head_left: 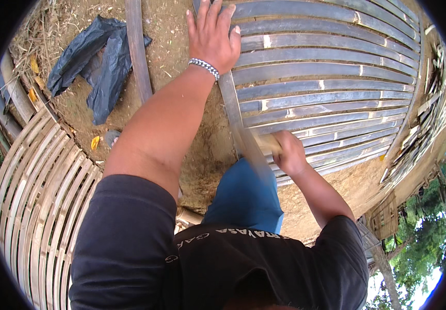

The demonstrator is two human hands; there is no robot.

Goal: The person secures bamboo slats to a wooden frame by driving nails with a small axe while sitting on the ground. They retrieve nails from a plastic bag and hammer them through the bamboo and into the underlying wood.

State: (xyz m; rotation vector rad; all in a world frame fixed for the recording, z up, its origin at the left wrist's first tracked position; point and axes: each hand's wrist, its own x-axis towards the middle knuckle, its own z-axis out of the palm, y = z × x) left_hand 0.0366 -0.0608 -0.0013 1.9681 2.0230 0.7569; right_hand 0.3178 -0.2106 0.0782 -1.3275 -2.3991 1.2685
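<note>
A large panel of grey bamboo slats (326, 71) lies on the ground ahead and to the right, with lighter bands at the nodes. A flat strip (229, 98) runs along its left end toward me; its near part is smeared by motion. At the panel's far left corner, my left hand (215, 39) lies with fingers stretched out, a chain bracelet at the wrist. My right hand (288, 153) is closed around a pale wooden piece (267, 144) next to the strip's near end. Whether this piece is a tool's handle or a block, I cannot tell.
A crumpled black plastic sheet (110, 67) lies on the dirt at left, beside a loose dark strip (138, 49). A pale slatted panel (42, 191) is at lower left. Thin split strips (424, 121) are piled at far right. My blue-clad leg (249, 199) is near the strip.
</note>
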